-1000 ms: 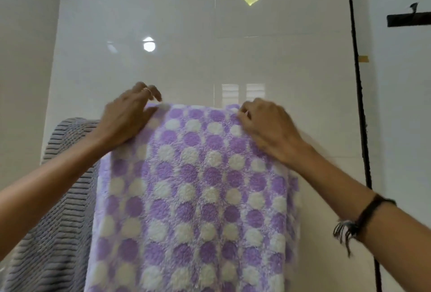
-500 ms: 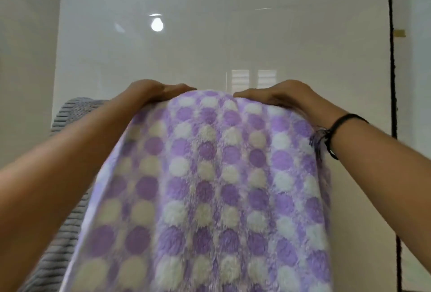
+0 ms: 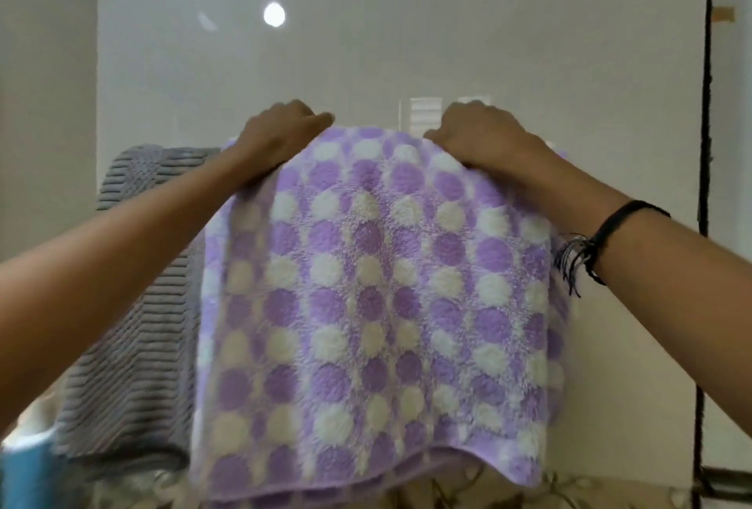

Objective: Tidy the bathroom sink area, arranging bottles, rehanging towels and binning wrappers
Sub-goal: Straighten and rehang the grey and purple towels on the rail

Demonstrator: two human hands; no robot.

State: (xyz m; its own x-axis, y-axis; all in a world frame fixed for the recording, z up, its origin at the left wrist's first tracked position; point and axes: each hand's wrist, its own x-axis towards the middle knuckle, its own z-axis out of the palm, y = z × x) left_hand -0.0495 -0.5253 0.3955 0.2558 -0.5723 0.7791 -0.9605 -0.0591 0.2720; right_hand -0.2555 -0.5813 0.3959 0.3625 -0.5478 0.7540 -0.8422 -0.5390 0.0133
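A purple towel with white dots [image 3: 374,289] hangs in front of the glossy white wall, its top edge draped over something hidden. My left hand [image 3: 280,138] grips the top left part of the towel, fingers curled over the far side. On the top right part sits my right hand [image 3: 480,134], fingers likewise curled over the edge. A grey striped towel [image 3: 134,297] hangs just to the left, touching the purple one.
A blue object with a white top [image 3: 28,464] shows at the bottom left corner. A dark vertical strip [image 3: 706,101] runs down the wall on the right. A patterned counter surface [image 3: 468,492] lies below the towels.
The view has tilted down, so the towel's bottom hem and the counter below now show. Both hands stay on the towel's top edge, fingers now curled further over it.
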